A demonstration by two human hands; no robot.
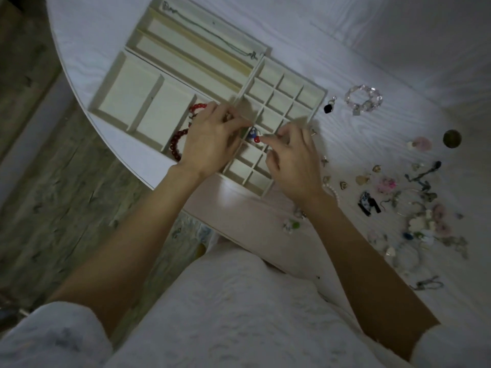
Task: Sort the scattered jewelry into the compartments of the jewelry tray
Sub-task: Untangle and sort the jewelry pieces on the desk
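On white table (pixel 372 43): one cream tray (pixel 316 100), partitioned into long slots far, three wide bays left, a grid of small cells right. One dark chain (pixel 212 35) in the farthest slot. One red bead bracelet (pixel 177 140) in the third bay, partly under left hand (pixel 210 142). Both hands over the grid; right hand (pixel 295 158) and left pinch one small red-and-blue piece (pixel 253 136) between fingertips. Right of tray: one clear bead bracelet (pixel 364 99), one black pendant (pixel 329 107), one round brass knob (pixel 452 138). Near right: loose jewelry pile (pixel 414 208), too blurred to count.

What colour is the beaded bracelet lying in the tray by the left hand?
Dark red beaded bracelet, head view.
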